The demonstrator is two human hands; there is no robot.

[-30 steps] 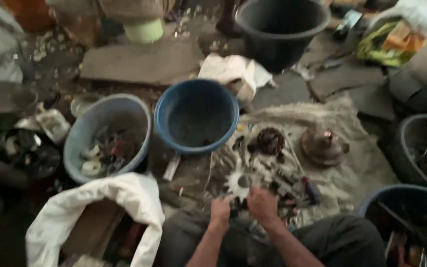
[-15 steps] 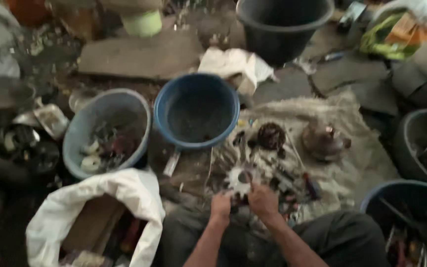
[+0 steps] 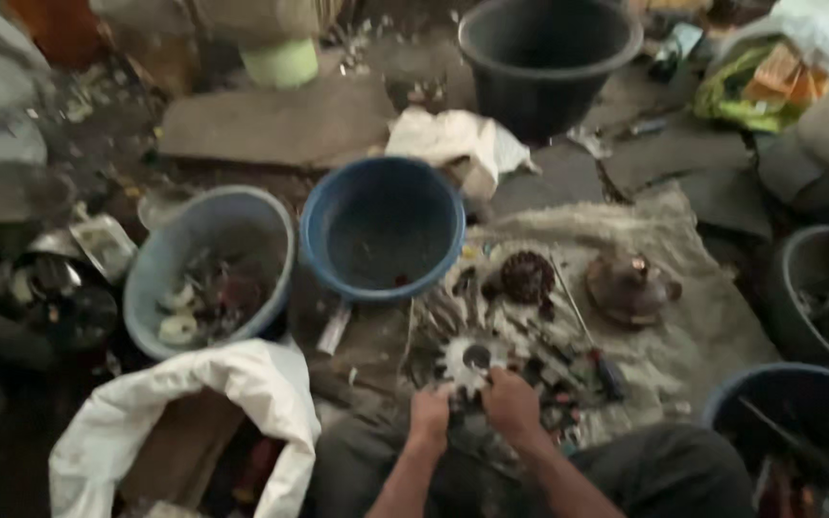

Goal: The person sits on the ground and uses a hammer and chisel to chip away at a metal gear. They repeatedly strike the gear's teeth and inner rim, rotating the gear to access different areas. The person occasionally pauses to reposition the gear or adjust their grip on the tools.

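pale grey metal, toothed round its rim and pierced by a dark centre hole: the small fan-like disc [image 3: 469,362] lies just beyond both hands, low in the middle of the scene, on a dirty beige cloth [image 3: 712,317] spread over the ground. left hand [image 3: 431,414] curled shut on a small dark part below the disc, too blurred to identify. right hand [image 3: 510,401] closed likewise, fingers touching the disc's near edge. loose dark metal scraps [image 3: 568,379] scattered on the cloth just right of the hands. farther out on the cloth, a dark round coil-like part [image 3: 527,276] and a brown domed metal piece [image 3: 628,288], well apart from each other. beyond the disc, a deep blue plastic basin [image 3: 381,228], nearly bare inside; touching its left side, a light blue plastic basin [image 3: 208,269] holding mixed scrap. white sack [image 3: 184,412], mouth open, near the left forearm. black plastic bucket [image 3: 549,58] at the far edge; crumpled white cloth [image 3: 458,139] between it and the deep blue basin.
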